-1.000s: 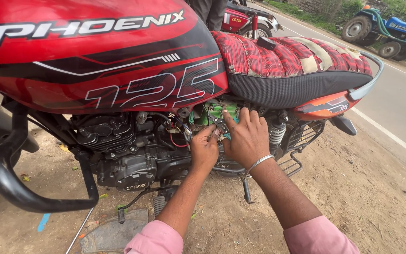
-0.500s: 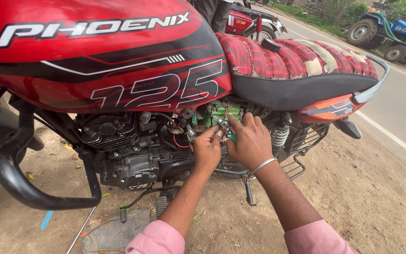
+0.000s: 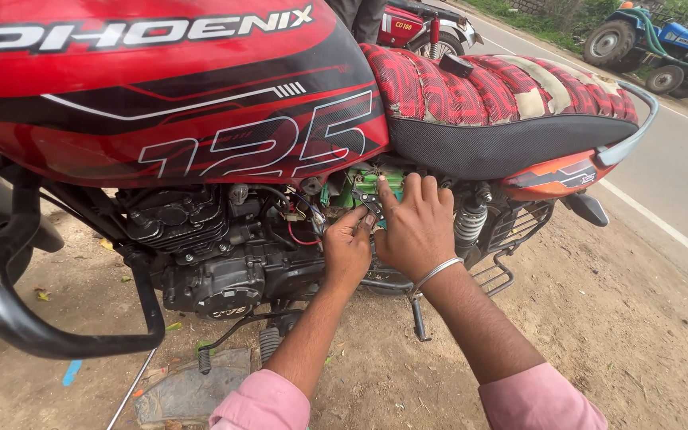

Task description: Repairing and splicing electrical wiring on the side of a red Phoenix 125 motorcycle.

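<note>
Change: over the last second I see both hands hardly shifted; only my view has drifted a little, so the fiddling under the seat goes on.
Left hand [image 3: 347, 248]: curled, fingertips pinching at the small metal clip [image 3: 365, 209] and wires [image 3: 306, 224] beside the engine.
Right hand [image 3: 417, 223]: fingers spread flat against the green part [image 3: 366, 185], gripping nothing I can make out.
Green part: tucked below the seat [image 3: 511, 103], behind the red tank [image 3: 161, 95].
Materials: glossy painted tank, cracked woven seat cover, oily cast engine [image 3: 201, 247], coiled shock spring [image 3: 470, 223], dusty ground [image 3: 615, 318].

hands [image 3: 392, 235] at green part [image 3: 368, 185], motorcycle [image 3: 201, 119]
</note>
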